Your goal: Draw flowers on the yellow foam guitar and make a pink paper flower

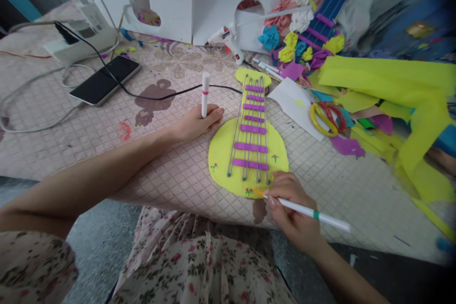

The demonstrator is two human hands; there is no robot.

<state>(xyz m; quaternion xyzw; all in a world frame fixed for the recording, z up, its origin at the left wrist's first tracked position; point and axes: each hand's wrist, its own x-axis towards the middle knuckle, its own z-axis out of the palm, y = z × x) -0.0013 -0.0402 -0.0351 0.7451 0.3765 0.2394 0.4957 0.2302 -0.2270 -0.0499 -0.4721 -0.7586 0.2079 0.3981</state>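
Observation:
A yellow toy guitar [221, 145] lies on the table, with purple strips across its neck and body and thin grey strings running lengthwise. Small red and green flowers are drawn on its body. My right hand [294, 209] grips a white marker with a green band [302, 209], its orange tip at the flower on the guitar's lower edge. To the left of the body, my left hand [199, 121] is closed around a white marker with a red band [204, 92], which stands upright.
Behind the guitar are a glue gun [228, 40] and a white box [213, 9]. A phone [106, 80] and power strip [74, 40] with cables lie left. Scissors [324, 118], yellow sheets [384, 76] and paper flowers [290, 47] crowd the right.

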